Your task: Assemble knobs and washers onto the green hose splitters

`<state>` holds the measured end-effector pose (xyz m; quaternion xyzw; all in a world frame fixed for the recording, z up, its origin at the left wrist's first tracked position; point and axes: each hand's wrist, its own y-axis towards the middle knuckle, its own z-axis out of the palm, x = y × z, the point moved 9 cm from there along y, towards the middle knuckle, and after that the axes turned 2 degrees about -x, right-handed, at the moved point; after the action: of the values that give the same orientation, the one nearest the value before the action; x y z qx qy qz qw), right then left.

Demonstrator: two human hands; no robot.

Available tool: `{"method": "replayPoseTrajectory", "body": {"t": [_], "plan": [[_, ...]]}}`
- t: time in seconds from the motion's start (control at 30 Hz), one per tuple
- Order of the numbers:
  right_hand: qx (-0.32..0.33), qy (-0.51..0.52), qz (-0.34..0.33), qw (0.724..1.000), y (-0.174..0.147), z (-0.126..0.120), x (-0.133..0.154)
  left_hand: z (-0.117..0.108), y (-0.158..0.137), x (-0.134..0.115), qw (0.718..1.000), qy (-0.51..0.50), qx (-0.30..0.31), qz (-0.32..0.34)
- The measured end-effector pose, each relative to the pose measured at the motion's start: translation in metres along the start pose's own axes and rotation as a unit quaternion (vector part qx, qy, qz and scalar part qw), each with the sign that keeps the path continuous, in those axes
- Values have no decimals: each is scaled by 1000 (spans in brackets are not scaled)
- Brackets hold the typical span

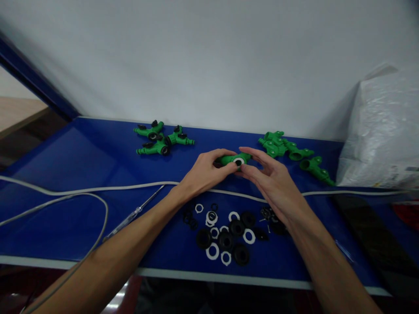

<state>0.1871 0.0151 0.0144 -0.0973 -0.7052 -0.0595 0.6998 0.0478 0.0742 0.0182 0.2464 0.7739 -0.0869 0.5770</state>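
Note:
Both hands hold one green Y-shaped hose connector (225,160) above the blue table. A white ring (238,162) sits at its round opening, facing me. My left hand (209,168) grips the connector's left side, its thumb pressed at the ring. My right hand (266,168) closes on the right side with fingers and thumb. Below the hands lie loose white rings (249,236), black round caps (241,254) and small black O-rings (214,206). Dark small parts and screws (266,213) lie partly behind my right wrist.
Green connectors with black valves (152,149) lie at the back left; bare green connector bodies (275,146) at the back right. A white cable (124,188) crosses the blue table (98,161). A screwdriver (131,216) lies left, a plastic-wrapped package (379,135) and dark flat object (369,235) right.

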Motion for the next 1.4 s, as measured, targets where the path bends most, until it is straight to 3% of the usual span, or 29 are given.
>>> {"method": "replayPoseTrajectory", "body": {"t": [0.67,0.9,1.13,1.4], "plan": [[-58,-96,-69,991,0,-1,13,0,-4,-11,998,63,-18,14],[-55,-26,-69,996,1,-5,12,7,1,-6,994,-100,41,-34],[-38,-27,-91,995,2,-4,15,28,-1,8,946,-300,106,-64],[-34,-34,-98,994,2,-2,16,32,0,14,934,-330,124,-53]]}}
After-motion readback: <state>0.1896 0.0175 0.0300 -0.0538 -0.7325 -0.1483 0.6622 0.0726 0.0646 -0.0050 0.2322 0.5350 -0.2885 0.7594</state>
